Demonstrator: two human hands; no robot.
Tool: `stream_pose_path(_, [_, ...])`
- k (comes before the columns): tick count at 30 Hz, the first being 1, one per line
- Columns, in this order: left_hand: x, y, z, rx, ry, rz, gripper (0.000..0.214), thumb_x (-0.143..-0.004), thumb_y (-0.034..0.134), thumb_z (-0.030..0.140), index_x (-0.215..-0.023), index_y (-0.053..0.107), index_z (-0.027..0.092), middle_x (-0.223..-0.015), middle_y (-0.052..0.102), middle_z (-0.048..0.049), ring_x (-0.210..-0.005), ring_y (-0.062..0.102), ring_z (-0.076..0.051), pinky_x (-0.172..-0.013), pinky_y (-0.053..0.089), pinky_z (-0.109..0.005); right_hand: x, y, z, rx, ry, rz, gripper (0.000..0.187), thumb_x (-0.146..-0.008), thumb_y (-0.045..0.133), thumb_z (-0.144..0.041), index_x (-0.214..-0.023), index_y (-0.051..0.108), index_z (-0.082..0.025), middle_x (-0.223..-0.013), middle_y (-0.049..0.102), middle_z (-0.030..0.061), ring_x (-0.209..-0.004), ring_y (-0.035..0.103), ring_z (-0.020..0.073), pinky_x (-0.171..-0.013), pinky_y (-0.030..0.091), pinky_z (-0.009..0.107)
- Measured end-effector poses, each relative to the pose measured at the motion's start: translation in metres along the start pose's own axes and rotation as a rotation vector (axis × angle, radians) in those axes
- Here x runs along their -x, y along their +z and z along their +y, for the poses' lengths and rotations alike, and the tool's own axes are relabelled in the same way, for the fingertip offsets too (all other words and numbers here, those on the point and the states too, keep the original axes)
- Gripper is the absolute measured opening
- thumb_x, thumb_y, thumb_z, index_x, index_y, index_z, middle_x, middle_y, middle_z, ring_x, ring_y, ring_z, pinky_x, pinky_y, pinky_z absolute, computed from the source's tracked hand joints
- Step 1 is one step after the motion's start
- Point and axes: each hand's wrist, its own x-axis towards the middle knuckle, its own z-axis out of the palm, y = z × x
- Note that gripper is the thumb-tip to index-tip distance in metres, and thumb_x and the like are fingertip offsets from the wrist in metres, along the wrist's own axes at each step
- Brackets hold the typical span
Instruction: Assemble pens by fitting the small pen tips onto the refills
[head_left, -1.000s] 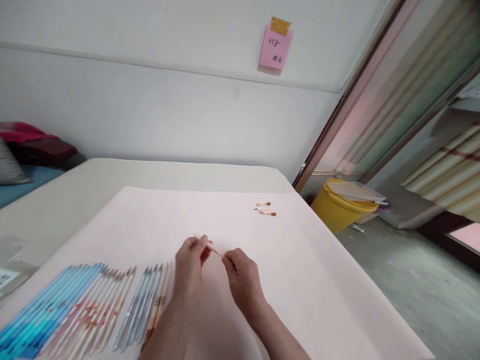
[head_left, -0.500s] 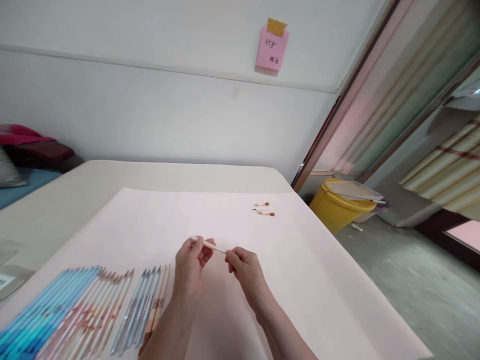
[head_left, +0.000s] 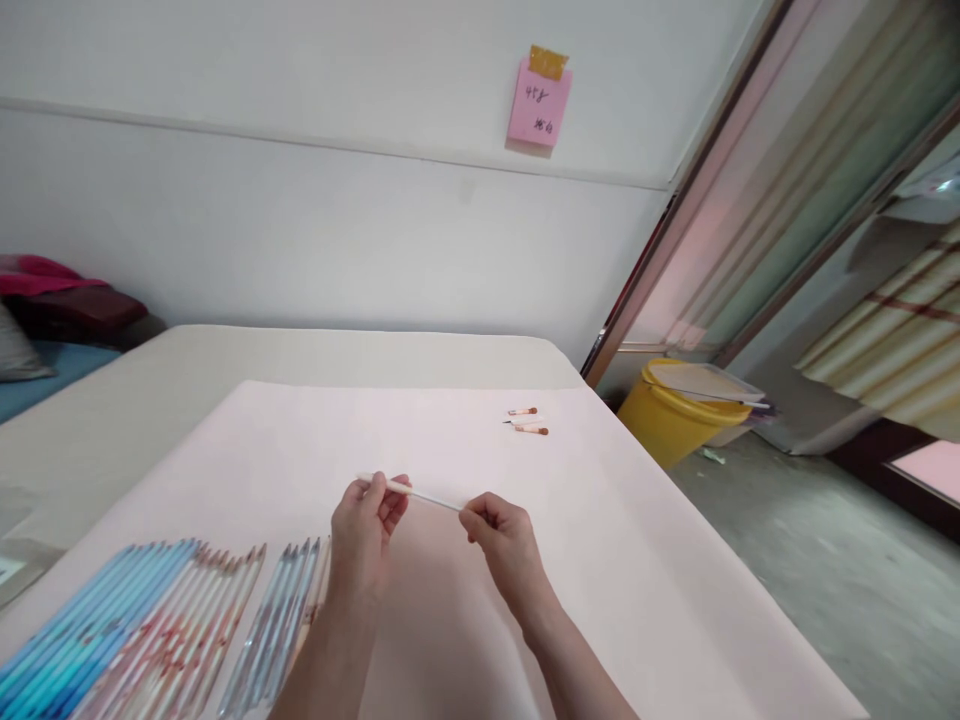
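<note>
Both of my hands hold one thin pale pen (head_left: 427, 497) over the pink sheet (head_left: 600, 560) on the table. My left hand (head_left: 364, 530) pinches the pen's cream barrel at its left end. My right hand (head_left: 506, 535) pinches the thin white end on the right. The pen runs nearly level between the two hands. Left of my left forearm lies a row of several pens (head_left: 150, 630), blue, pink-patterned and clear, side by side.
Small pen caps or parts (head_left: 529, 420) lie on the sheet farther right. A pink note (head_left: 538, 103) is taped to the white wall. A yellow bucket (head_left: 675, 415) stands on the floor past the table's right edge. Cushions (head_left: 60, 300) sit at far left.
My hands have drawn apart, left hand leftward and right hand rightward, so more of the thin white part shows between them. The view has shifted slightly.
</note>
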Motion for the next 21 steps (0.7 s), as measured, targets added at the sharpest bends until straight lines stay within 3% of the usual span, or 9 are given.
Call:
stream_pose_path(4, [0.010,0.008,-0.004,-0.032,-0.024,-0.122,0.026,-0.069,0.069,0.037,-0.078,0.057,0.016,-0.082,0.069,-0.0078,-0.083,0.065,-0.018,-0.073,0.051,-0.030,0.000,0.009,0.005,-0.071,0.069,-0.011,0.019,-0.069,0.058,-0.028,-0.054,0.052,-0.017,-0.046,0.040,-0.0056,-0.044,0.027,0.0072,-0.043,0.021,0.022])
stream_pose_path(11, [0.017,0.012,-0.008,-0.057,-0.031,-0.178,0.028,-0.071,0.067,0.040,-0.082,0.057,0.016,-0.086,0.069,-0.0092,-0.085,0.065,-0.020,-0.075,0.049,-0.032,0.001,0.011,0.007,-0.244,0.182,-0.055,0.019,-0.069,0.060,-0.030,-0.058,0.051,-0.017,-0.047,0.043,-0.0058,-0.042,0.024,0.0054,-0.043,0.014,0.023])
stream_pose_path(21, [0.006,0.004,0.005,0.012,-0.001,-0.112,0.024,-0.074,0.065,0.032,-0.090,0.057,0.016,-0.091,0.069,-0.0103,-0.087,0.066,-0.020,-0.077,0.050,-0.032,-0.003,-0.007,0.000,-0.271,0.230,-0.059,0.018,-0.070,0.057,-0.026,-0.057,0.053,-0.014,-0.044,0.041,-0.0048,-0.042,0.024,0.0049,-0.044,0.010,0.024])
